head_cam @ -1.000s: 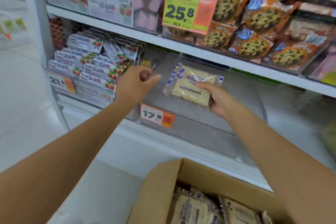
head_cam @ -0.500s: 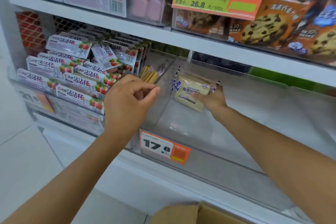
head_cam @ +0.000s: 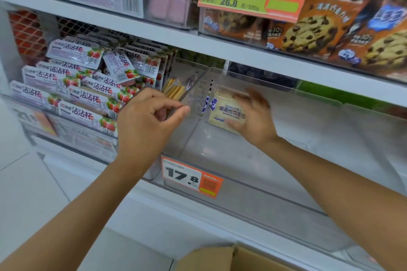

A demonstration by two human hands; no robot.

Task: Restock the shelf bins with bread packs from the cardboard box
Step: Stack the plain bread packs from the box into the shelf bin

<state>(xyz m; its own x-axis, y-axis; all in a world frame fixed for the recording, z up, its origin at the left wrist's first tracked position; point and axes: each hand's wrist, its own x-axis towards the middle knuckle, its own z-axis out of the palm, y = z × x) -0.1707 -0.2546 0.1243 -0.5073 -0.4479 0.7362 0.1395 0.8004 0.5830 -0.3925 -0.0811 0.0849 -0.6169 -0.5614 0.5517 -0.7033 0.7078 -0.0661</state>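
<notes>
Head camera, centre frame: the right hand [head_cam: 253, 121] grasps the bread pack [head_cam: 226, 110] inside the clear bin [head_cam: 242, 156]. Beside it, the left hand [head_cam: 147, 125] pinches the bin's left wall.

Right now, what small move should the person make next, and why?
Probably release it: the right hand grips the bread pack upright at the back left of the clear bin, apparently seated, so letting go before returning to the cardboard box seems sensible.

Bread pack [head_cam: 226, 112] in clear bin [head_cam: 275, 196], far left corner, our right hand [head_cam: 253, 121] on it. Our left hand [head_cam: 143, 125] at bin's left wall. Strawberry packs [head_cam: 72, 86] left; cookie bags [head_cam: 312, 35] above; cardboard box [head_cam: 220, 258] below.
</notes>
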